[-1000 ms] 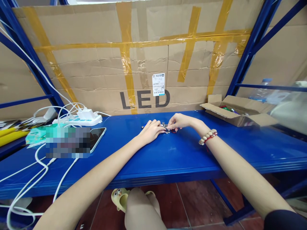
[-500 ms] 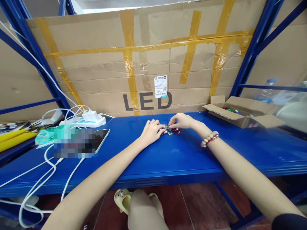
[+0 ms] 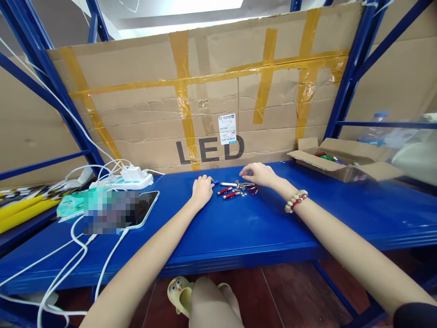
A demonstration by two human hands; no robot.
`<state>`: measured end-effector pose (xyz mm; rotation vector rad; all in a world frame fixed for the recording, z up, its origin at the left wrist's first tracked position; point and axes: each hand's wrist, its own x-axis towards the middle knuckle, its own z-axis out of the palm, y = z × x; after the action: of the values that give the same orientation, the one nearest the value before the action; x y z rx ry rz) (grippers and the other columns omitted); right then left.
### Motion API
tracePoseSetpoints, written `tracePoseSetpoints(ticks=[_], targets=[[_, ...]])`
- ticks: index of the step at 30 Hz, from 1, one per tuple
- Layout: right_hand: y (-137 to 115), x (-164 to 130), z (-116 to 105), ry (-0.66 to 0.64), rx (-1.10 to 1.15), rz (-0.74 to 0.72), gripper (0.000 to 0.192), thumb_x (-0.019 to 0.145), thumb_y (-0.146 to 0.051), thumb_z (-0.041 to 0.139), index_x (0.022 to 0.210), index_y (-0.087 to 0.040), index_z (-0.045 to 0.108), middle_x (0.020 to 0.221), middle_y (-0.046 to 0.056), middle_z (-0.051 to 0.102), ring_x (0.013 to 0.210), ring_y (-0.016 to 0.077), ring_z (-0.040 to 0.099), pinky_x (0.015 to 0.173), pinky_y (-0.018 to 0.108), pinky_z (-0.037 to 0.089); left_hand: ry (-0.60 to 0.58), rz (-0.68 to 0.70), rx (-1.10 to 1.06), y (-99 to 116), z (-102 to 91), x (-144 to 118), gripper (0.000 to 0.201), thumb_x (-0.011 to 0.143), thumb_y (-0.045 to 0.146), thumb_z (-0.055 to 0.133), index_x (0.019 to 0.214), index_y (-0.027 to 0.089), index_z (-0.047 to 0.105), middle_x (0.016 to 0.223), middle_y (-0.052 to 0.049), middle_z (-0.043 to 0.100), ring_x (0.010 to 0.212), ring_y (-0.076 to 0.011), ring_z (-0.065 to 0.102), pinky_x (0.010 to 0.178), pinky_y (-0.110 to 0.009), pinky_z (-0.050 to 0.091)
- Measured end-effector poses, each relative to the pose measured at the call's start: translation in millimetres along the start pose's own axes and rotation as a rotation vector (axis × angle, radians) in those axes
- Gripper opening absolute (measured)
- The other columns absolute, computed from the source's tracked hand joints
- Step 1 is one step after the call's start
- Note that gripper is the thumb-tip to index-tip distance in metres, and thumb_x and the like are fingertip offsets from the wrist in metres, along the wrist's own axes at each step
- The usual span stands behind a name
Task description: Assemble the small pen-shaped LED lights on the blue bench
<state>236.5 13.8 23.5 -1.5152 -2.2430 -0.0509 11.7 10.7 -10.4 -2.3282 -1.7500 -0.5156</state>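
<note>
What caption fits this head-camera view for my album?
Two bare hands, left hand and right hand, rest beside small keychain lights on a blue shelf.

Blue metal shelf [image 3: 259, 228] bearing small keychain pens [image 3: 235, 190] (centre, far). Left: phone [image 3: 145, 205], power strip [image 3: 119, 182]. Right: open carton [image 3: 344, 161].

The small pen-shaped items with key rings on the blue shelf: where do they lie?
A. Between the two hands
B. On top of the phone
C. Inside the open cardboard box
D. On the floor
A: the small pen-shaped items lie on the blue shelf between the left hand and the right hand, apart from the cardboard box and the phone.
</note>
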Motion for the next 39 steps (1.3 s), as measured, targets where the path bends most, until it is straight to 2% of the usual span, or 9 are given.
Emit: tracePoseSetpoints(ticks=[5, 10, 16, 19, 22, 26, 29, 35, 39], targets=[[-0.8, 0.3, 6.7, -0.069, 0.022, -0.054, 0.017, 0.077, -0.033, 0.055, 0.085, -0.025, 0.067, 0.088, -0.001, 0.067, 0.079, 0.0153, 0.060, 0.059, 0.023, 0.039, 0.100, -0.048, -0.069, 6.4, -1.9, -1.4, 0.019, 0.089, 0.019, 0.034, 0.104, 0.014, 0.044, 0.104, -0.010, 0.058, 0.096, -0.0205, 0.052, 0.081, -0.032, 0.037], [-4.0, 1.4, 14.3, -0.081, 0.014, -0.050, 0.014, 0.075, -0.030, 0.058, 0.085, -0.025, 0.067, 0.085, -0.002, 0.067, 0.077, 0.0140, 0.060, 0.056, 0.021, 0.038, 0.188, 0.059, -0.073, 18.0, -6.3, -5.4, 0.015, 0.088, 0.023, 0.037, 0.101, 0.017, 0.042, 0.098, -0.007, 0.060, 0.092, -0.0195, 0.055, 0.078, -0.031, 0.038], [-6.2, 0.4, 15.5, -0.048, -0.064, 0.046, 0.012, 0.074, -0.025, 0.057, 0.078, -0.026, 0.068, 0.082, -0.003, 0.068, 0.077, 0.0156, 0.060, 0.054, 0.022, 0.035, 0.148, 0.125, -0.030, 22.1, -9.7, -8.7, 0.018, 0.089, 0.027, 0.034, 0.102, 0.018, 0.044, 0.095, -0.005, 0.062, 0.090, -0.0202, 0.056, 0.078, -0.032, 0.038], [-7.1, -0.1, 15.1, 0.010, -0.044, 0.022, 0.016, 0.073, -0.020, 0.057, 0.083, -0.025, 0.068, 0.087, -0.003, 0.067, 0.079, 0.0149, 0.060, 0.056, 0.022, 0.036, 0.141, 0.102, -0.015, 21.0, -9.9, -8.7, 0.021, 0.089, 0.024, 0.033, 0.105, 0.017, 0.044, 0.098, -0.006, 0.061, 0.094, -0.0205, 0.055, 0.080, -0.033, 0.038], [-10.9, -1.3, 13.0, 0.053, 0.014, -0.044, 0.014, 0.076, -0.024, 0.056, 0.084, -0.024, 0.067, 0.088, -0.002, 0.066, 0.078, 0.0138, 0.059, 0.058, 0.021, 0.038, 0.133, 0.102, -0.014, 20.3, -9.4, -8.5, 0.021, 0.089, 0.020, 0.033, 0.106, 0.018, 0.046, 0.102, -0.006, 0.060, 0.097, -0.0197, 0.053, 0.080, -0.032, 0.038], [-13.7, -2.9, 10.2, 0.007, -0.015, -0.056, 0.011, 0.074, -0.024, 0.058, 0.079, -0.024, 0.068, 0.086, -0.001, 0.066, 0.081, 0.0152, 0.059, 0.061, 0.021, 0.039, 0.120, 0.115, -0.039, 20.1, -10.3, -9.5, 0.015, 0.087, 0.018, 0.038, 0.099, 0.019, 0.048, 0.101, -0.004, 0.059, 0.095, -0.0188, 0.052, 0.079, -0.031, 0.038], [-10.0, -2.6, 11.2, -0.033, -0.051, -0.041, 0.013, 0.075, -0.022, 0.058, 0.082, -0.024, 0.069, 0.091, 0.001, 0.064, 0.085, 0.0164, 0.058, 0.064, 0.022, 0.040, 0.113, 0.113, -0.044, 19.9, -11.3, -10.1, 0.011, 0.085, 0.018, 0.042, 0.095, 0.019, 0.047, 0.098, -0.003, 0.058, 0.092, -0.0187, 0.052, 0.078, -0.030, 0.038], [-1.3, 0.9, 17.2, -0.039, -0.023, -0.143, 0.014, 0.078, -0.021, 0.057, 0.086, -0.024, 0.069, 0.097, 0.003, 0.062, 0.091, 0.0164, 0.056, 0.073, 0.022, 0.041, 0.117, 0.116, -0.043, 19.0, -9.0, -8.5, 0.008, 0.085, 0.019, 0.042, 0.092, 0.020, 0.045, 0.095, -0.003, 0.057, 0.090, -0.0184, 0.051, 0.076, -0.030, 0.038], [1.2, 1.8, 18.6, -0.049, -0.036, -0.124, 0.011, 0.076, -0.024, 0.061, 0.084, -0.025, 0.069, 0.097, 0.003, 0.062, 0.091, 0.0173, 0.056, 0.072, 0.023, 0.041, 0.114, 0.122, -0.032, 18.9, -7.8, -7.4, 0.008, 0.085, 0.019, 0.042, 0.092, 0.020, 0.045, 0.095, -0.003, 0.057, 0.090, -0.0186, 0.051, 0.076, -0.031, 0.037]])
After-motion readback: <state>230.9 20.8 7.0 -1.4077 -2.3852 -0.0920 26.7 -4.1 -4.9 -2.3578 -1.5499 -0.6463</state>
